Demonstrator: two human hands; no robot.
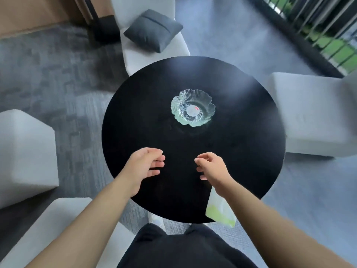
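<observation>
A clear glass dish point(202, 99) with a wavy, petal-like rim and a white sticker at its centre stands a little beyond the middle of a round black table point(135, 122). My left hand point(144, 166) hovers over the near part of the table, fingers relaxed and pointing right, holding nothing. Facing it a short gap away, my right hand point(213, 168) has its fingers loosely curled and nothing shows in them. Both hands are well short of the dish. A white and green soft packet point(220, 211) lies at the table's near right edge, partly under my right wrist.
White upholstered seats surround the table: one at the back point(154, 55) with a dark grey cushion point(153, 29), one on the right point(313, 117), one on the left point(25, 151) and one near left point(54, 229). Grey carpet covers the floor. A railing point(318, 26) runs along the far right.
</observation>
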